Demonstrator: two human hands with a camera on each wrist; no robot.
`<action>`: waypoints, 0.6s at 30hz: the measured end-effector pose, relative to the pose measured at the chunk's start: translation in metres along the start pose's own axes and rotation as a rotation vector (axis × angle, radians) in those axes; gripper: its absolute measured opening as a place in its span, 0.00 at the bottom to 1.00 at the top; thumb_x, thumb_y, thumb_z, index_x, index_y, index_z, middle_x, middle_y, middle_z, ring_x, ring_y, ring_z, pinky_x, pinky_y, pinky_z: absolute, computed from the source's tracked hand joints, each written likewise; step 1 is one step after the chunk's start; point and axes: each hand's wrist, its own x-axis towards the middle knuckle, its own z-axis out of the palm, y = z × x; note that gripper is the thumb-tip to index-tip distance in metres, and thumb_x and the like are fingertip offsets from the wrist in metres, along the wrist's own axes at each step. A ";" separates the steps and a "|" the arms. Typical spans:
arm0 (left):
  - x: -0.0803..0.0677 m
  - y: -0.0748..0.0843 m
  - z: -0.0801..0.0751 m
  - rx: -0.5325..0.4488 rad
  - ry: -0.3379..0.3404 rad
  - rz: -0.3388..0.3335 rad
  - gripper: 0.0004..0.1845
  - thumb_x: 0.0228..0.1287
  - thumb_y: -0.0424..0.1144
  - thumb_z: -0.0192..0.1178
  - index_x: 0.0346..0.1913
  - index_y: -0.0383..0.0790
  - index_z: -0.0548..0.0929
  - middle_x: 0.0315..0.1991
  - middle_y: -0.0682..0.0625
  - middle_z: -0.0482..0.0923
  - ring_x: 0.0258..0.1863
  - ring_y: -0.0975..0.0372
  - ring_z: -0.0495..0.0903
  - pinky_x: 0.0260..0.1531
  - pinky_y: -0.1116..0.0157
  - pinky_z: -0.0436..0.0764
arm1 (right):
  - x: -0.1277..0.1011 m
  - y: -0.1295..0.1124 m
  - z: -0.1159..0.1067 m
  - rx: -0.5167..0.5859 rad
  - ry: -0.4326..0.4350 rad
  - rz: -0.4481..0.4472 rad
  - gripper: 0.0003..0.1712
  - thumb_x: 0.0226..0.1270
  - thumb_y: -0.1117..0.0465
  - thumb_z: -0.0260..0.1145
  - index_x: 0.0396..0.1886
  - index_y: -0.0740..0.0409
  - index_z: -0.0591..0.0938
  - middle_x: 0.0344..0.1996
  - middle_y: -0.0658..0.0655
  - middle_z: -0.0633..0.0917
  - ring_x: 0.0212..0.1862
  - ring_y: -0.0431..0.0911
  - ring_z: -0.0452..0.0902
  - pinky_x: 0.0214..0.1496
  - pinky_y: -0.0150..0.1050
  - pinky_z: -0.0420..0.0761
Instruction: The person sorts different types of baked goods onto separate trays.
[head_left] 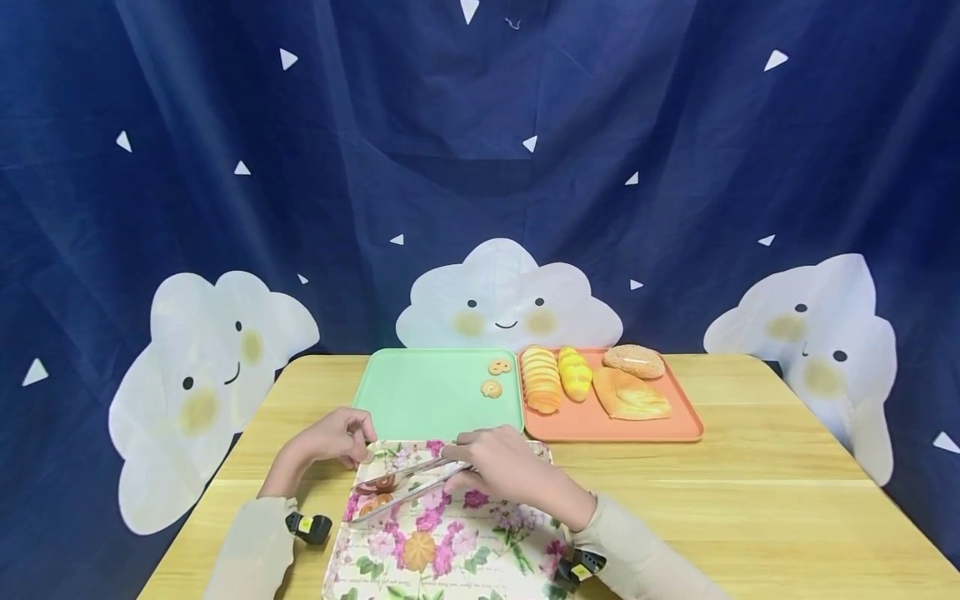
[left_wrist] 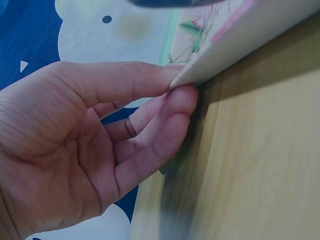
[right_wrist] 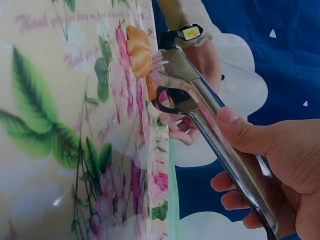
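Note:
My left hand (head_left: 333,437) pinches the far left corner of a floral tray (head_left: 480,575) between thumb and fingers; the left wrist view shows the tray's edge (left_wrist: 200,70) in that pinch, tilted up off the table. In my right hand (head_left: 502,462) I hold metal tongs (right_wrist: 225,165), their arms spread apart. The tong tips reach over the tray's left side, around brown-and-tan cookies (head_left: 382,500); whether they touch them I cannot tell. A round ridged cookie (head_left: 419,551) lies nearer to me on the tray.
Behind the floral tray is a green tray (head_left: 427,392) with a pretzel-shaped cookie (head_left: 498,367) and a round cookie (head_left: 491,389) at its right. Beside it, an orange tray (head_left: 600,429) bears several breads (head_left: 576,375). Wooden table (head_left: 750,500) extends right; a dark blue curtain (head_left: 480,192) hangs behind.

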 end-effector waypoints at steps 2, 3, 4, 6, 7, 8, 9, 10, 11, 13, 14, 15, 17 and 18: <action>0.000 0.000 0.000 0.003 -0.001 -0.001 0.10 0.47 0.22 0.58 0.36 0.25 0.78 0.24 0.50 0.73 0.24 0.58 0.81 0.27 0.61 0.83 | 0.000 0.001 0.001 -0.012 0.029 -0.011 0.15 0.61 0.40 0.70 0.37 0.44 0.86 0.21 0.43 0.77 0.20 0.31 0.58 0.19 0.24 0.46; 0.000 0.000 0.000 0.003 -0.001 0.000 0.10 0.47 0.22 0.58 0.36 0.25 0.78 0.24 0.50 0.73 0.23 0.58 0.80 0.27 0.60 0.83 | 0.000 0.001 0.001 -0.016 0.042 -0.015 0.15 0.60 0.40 0.71 0.36 0.44 0.86 0.21 0.42 0.76 0.20 0.31 0.58 0.19 0.24 0.45; 0.000 0.000 0.000 0.002 -0.001 0.000 0.10 0.47 0.22 0.58 0.37 0.26 0.78 0.24 0.51 0.73 0.23 0.58 0.81 0.27 0.60 0.83 | 0.000 0.001 0.001 -0.020 0.053 -0.019 0.15 0.60 0.40 0.71 0.34 0.44 0.85 0.20 0.42 0.75 0.19 0.31 0.57 0.20 0.24 0.45; 0.000 0.000 -0.001 -0.001 0.000 0.000 0.10 0.47 0.23 0.59 0.37 0.26 0.78 0.23 0.51 0.73 0.23 0.58 0.80 0.27 0.60 0.83 | 0.001 0.001 0.000 -0.028 0.068 -0.023 0.15 0.59 0.40 0.71 0.32 0.44 0.85 0.19 0.42 0.74 0.19 0.31 0.56 0.20 0.24 0.44; 0.000 0.000 0.000 -0.003 0.000 -0.001 0.10 0.47 0.22 0.58 0.37 0.26 0.78 0.23 0.51 0.73 0.23 0.58 0.81 0.27 0.60 0.83 | 0.001 0.001 0.000 -0.032 0.074 -0.025 0.15 0.58 0.40 0.72 0.32 0.44 0.85 0.19 0.41 0.74 0.19 0.31 0.56 0.20 0.24 0.44; 0.000 0.000 0.000 -0.007 0.000 -0.002 0.10 0.47 0.22 0.58 0.37 0.26 0.78 0.23 0.51 0.73 0.23 0.58 0.81 0.27 0.60 0.84 | 0.001 0.001 0.000 -0.034 0.080 -0.027 0.15 0.58 0.40 0.72 0.31 0.44 0.84 0.19 0.41 0.73 0.19 0.31 0.56 0.21 0.24 0.44; 0.000 0.000 0.000 -0.007 0.000 -0.004 0.10 0.47 0.22 0.58 0.37 0.26 0.78 0.23 0.51 0.73 0.23 0.57 0.81 0.27 0.60 0.84 | 0.001 0.001 0.000 -0.035 0.083 -0.029 0.15 0.58 0.40 0.72 0.31 0.44 0.84 0.19 0.41 0.73 0.19 0.32 0.56 0.21 0.24 0.43; 0.000 0.000 0.000 -0.006 0.000 -0.006 0.10 0.48 0.22 0.58 0.37 0.26 0.78 0.23 0.51 0.73 0.23 0.57 0.81 0.27 0.60 0.84 | 0.000 0.001 0.000 -0.037 0.085 -0.030 0.15 0.58 0.40 0.72 0.31 0.44 0.84 0.19 0.41 0.73 0.19 0.32 0.56 0.21 0.24 0.43; 0.000 -0.001 0.000 -0.006 0.001 -0.009 0.10 0.48 0.22 0.58 0.37 0.26 0.78 0.23 0.51 0.73 0.23 0.57 0.81 0.27 0.60 0.84 | 0.000 0.001 0.000 -0.039 0.085 -0.030 0.15 0.58 0.40 0.72 0.31 0.44 0.85 0.19 0.41 0.73 0.19 0.32 0.55 0.20 0.24 0.43; 0.000 0.000 0.001 -0.001 0.002 -0.011 0.10 0.48 0.23 0.58 0.37 0.27 0.78 0.24 0.51 0.73 0.23 0.57 0.81 0.27 0.60 0.84 | 0.000 0.001 0.000 -0.041 0.084 -0.027 0.14 0.58 0.40 0.72 0.32 0.44 0.85 0.19 0.41 0.73 0.19 0.31 0.55 0.20 0.24 0.43; 0.000 0.000 0.001 0.002 0.003 -0.010 0.10 0.48 0.23 0.58 0.37 0.27 0.78 0.24 0.51 0.73 0.23 0.57 0.81 0.27 0.60 0.84 | 0.000 0.000 0.000 -0.041 0.084 -0.025 0.14 0.58 0.40 0.72 0.33 0.44 0.86 0.18 0.41 0.73 0.19 0.31 0.54 0.20 0.25 0.43; 0.000 -0.001 0.001 0.005 0.003 -0.009 0.10 0.48 0.23 0.57 0.37 0.27 0.78 0.24 0.51 0.73 0.24 0.57 0.81 0.27 0.60 0.84 | -0.001 0.000 0.001 -0.043 0.084 -0.023 0.14 0.58 0.40 0.72 0.33 0.43 0.86 0.18 0.41 0.73 0.19 0.31 0.54 0.20 0.25 0.43; 0.001 -0.001 0.001 0.007 0.005 -0.007 0.10 0.48 0.23 0.58 0.37 0.26 0.78 0.24 0.51 0.73 0.23 0.58 0.80 0.27 0.60 0.84 | -0.001 0.000 0.001 -0.052 0.086 -0.022 0.14 0.59 0.40 0.71 0.34 0.43 0.86 0.18 0.41 0.73 0.18 0.31 0.54 0.20 0.25 0.43; 0.001 -0.001 0.001 0.008 0.004 -0.007 0.10 0.48 0.23 0.58 0.37 0.26 0.78 0.24 0.51 0.73 0.23 0.58 0.80 0.27 0.60 0.84 | -0.001 0.000 0.001 -0.056 0.088 -0.023 0.15 0.59 0.40 0.71 0.34 0.43 0.87 0.18 0.41 0.73 0.18 0.31 0.54 0.20 0.25 0.43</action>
